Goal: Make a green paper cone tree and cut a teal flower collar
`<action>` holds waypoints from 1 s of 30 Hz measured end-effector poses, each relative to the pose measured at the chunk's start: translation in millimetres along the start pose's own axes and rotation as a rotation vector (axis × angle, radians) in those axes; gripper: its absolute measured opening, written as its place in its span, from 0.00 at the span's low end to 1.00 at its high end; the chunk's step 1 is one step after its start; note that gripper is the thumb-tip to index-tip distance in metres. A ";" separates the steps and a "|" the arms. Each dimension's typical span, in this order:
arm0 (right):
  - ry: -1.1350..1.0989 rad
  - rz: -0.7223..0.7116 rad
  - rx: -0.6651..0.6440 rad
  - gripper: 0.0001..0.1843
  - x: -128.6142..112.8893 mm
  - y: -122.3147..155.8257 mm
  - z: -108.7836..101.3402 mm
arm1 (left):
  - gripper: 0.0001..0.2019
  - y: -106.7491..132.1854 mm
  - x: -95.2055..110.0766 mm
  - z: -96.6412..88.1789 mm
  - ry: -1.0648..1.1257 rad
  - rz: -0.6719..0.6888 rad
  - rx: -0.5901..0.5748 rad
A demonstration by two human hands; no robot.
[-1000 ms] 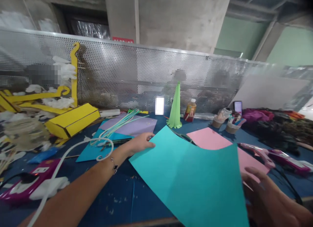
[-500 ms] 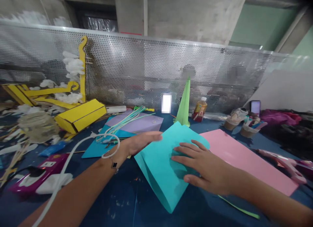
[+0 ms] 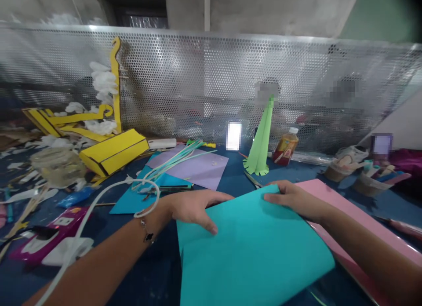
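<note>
The teal paper sheet (image 3: 253, 253) lies on the table (image 3: 237, 178) right in front of me, at 6 o'clock. It overlaps the near edge of a pink sheet (image 3: 349, 208) that runs off toward 3 o'clock.

My left hand (image 3: 194, 209) rests on the teal sheet's 10 o'clock corner. The fingers are open and spread, pressing flat and not gripping. My right hand (image 3: 296, 200) lies on the far corner, at about 1 o'clock, with the fingers stretched along the edge. The thumb is hidden, so I cannot tell whether I am pinching the edge or only holding it down.

The sheet looks doubled over on itself. Its edge at 4 o'clock is rounded like a soft bend, not a sharp crease. My judgement is that the two halves are laid together and lined up under my hands, and that the bend has yet to be pressed flat. I see no cuts or marks on the sheet.

At 12 o'clock a green paper cone (image 3: 260, 143) with a fringed foot stands beside a small bottle (image 3: 286, 143). A lilac sheet (image 3: 198, 169) lies at 11 o'clock and a yellow box (image 3: 114, 152) at 10 o'clock. A white cord (image 3: 99, 205) loops over my left wrist at 9 o'clock. A perforated metal screen (image 3: 198, 77) closes off the back of the table.
</note>
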State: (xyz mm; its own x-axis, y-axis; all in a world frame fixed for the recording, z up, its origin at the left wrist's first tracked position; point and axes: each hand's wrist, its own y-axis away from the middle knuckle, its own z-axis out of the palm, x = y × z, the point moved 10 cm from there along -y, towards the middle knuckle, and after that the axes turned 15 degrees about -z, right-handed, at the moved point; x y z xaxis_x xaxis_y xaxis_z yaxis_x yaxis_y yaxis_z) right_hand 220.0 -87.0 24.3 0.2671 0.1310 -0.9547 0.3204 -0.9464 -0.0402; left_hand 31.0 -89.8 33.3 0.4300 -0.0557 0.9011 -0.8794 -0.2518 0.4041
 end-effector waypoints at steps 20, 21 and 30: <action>0.209 -0.336 0.550 0.30 -8.5 10.6 -69.9 | 0.22 34.1 -31.2 -120.3 0.240 0.157 0.957; 0.229 -0.334 0.562 0.28 -8.3 11.1 -71.3 | 0.23 35.4 -29.9 -120.3 0.241 0.167 0.965; 0.351 -0.364 0.568 0.29 -12.3 12.1 -70.9 | 0.19 38.7 -27.6 -119.0 0.281 0.208 0.938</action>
State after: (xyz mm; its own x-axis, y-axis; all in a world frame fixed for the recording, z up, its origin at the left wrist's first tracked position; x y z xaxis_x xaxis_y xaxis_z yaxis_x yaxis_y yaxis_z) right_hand 285.0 -79.1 56.4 0.5380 0.4606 -0.7060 -0.0477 -0.8195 -0.5711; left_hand -39.3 17.1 42.7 0.1151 0.0148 0.9932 -0.3625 -0.9303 0.0559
